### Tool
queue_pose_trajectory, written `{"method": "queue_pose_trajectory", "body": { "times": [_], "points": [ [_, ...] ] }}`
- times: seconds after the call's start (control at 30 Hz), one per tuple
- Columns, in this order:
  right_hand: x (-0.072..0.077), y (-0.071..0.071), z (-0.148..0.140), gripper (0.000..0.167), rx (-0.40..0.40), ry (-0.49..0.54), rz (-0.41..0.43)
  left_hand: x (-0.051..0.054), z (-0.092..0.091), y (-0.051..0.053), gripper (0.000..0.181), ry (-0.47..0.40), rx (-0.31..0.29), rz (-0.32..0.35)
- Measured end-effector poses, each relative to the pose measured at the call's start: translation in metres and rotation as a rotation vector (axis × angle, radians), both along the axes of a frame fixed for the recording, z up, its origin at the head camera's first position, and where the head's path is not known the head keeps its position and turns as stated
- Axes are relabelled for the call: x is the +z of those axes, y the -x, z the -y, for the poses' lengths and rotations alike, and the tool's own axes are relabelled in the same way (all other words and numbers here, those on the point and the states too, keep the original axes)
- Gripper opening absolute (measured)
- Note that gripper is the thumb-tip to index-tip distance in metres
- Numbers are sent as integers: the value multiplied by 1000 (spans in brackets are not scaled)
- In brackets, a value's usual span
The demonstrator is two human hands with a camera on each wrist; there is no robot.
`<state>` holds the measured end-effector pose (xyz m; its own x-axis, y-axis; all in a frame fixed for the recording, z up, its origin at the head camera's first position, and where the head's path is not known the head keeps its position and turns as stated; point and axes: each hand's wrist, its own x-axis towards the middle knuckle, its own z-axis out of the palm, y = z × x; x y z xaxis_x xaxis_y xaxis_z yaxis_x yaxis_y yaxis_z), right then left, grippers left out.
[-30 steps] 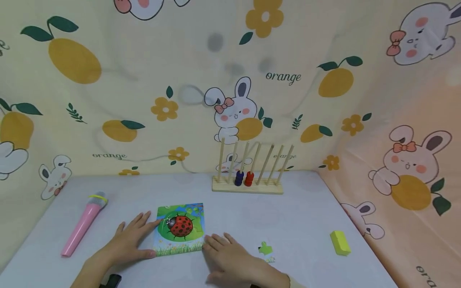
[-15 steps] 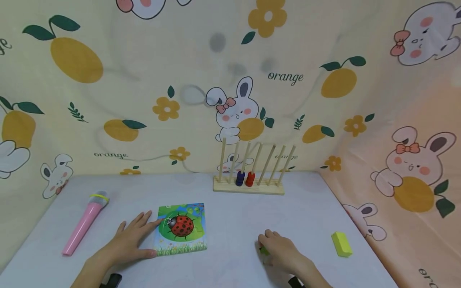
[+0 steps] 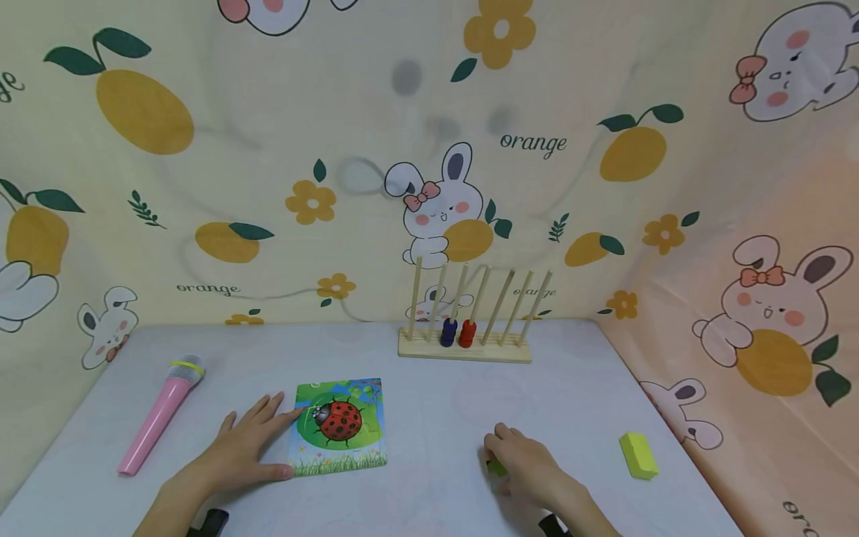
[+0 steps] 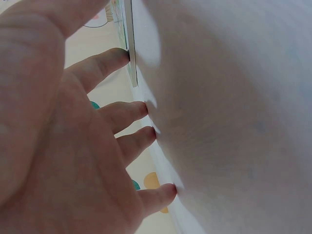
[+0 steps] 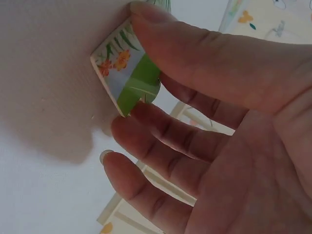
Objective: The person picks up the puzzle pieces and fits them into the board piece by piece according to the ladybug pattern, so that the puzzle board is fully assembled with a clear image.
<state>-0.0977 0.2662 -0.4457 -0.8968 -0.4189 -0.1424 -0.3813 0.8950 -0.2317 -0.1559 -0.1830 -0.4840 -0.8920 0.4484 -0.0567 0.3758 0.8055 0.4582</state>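
A square ladybug puzzle (image 3: 338,429) lies flat on the table. At its left edge my left hand (image 3: 244,447) rests with fingers spread, the thumb and index finger touching the puzzle's side. In the left wrist view, that hand's fingertips (image 4: 168,194) meet the white tabletop. Further right, my right hand (image 3: 526,462) pinches a puzzle piece (image 5: 127,73) between thumb and fingers. The piece carries green, pale blue, grass and orange flowers, and it tilts up from the table in the right wrist view. From the head view most of it is hidden under the hand.
A wooden peg rack (image 3: 463,348) with blue and red beads stands at the back of the white table (image 3: 429,395). The pink toy microphone (image 3: 157,421) lies on the left, a yellow-green block (image 3: 638,456) on the right. A printed cloth (image 3: 268,149) hangs behind.
My right hand has left the puzzle's lower right edge, moved right to the loose puzzle piece and taken hold of it. The left hand has stayed in place.
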Motion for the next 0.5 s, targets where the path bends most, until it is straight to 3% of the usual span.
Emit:
{"method": "queue_pose_trajectory", "body": {
  "times": [0.1, 0.23, 0.37, 0.5],
  "points": [
    [0, 2, 1, 49, 14, 22, 10, -2, 0, 1, 98, 4, 4, 3],
    [4, 6, 8, 37, 46, 125, 75, -3, 0, 1, 98, 10, 1, -1],
    [6, 13, 23, 22, 102, 211, 152, -2, 0, 1, 98, 14, -4, -6],
    [6, 23, 44, 18, 183, 267, 163, -2, 0, 1, 98, 21, 1, -6]
  ]
}}
